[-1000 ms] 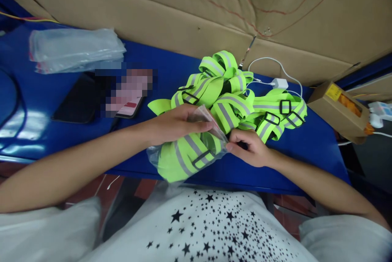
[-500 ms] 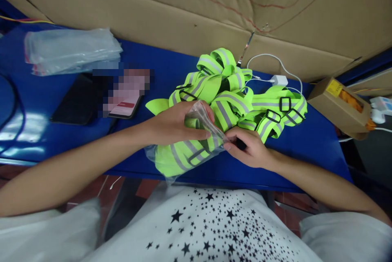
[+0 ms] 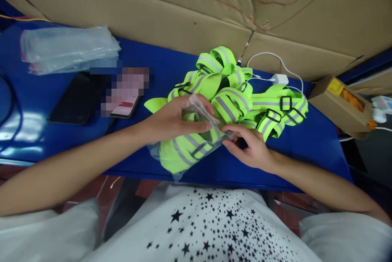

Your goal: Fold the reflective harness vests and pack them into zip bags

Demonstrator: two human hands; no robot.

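Observation:
A clear plastic bag [image 3: 180, 172] lies tilted near the front edge of the table, with a folded neon-yellow reflective strap [image 3: 174, 155] inside it. My left hand [image 3: 176, 119] grips the bag's upper edge, thumb stretched along the front and fingers behind the plastic. At the bag's right corner, my right hand [image 3: 249, 147] pinches the edge between thumb and fingers. Just behind both hands is a heap of more neon-yellow straps [image 3: 231, 98] with grey reflective stripes and black buckles.
A stack of clear bags [image 3: 72, 49] lies at the back left. Nearer are a black flat object [image 3: 69, 100] and a phone [image 3: 125, 98]. A white charger [image 3: 280, 79] with its cable sits behind the straps. A cardboard box [image 3: 339, 104] stands at the right, against the cardboard wall [image 3: 137, 16].
The bag has shifted slightly to the right and turned a little. My right fingers have moved slightly along its corner, while my left hand keeps its hold.

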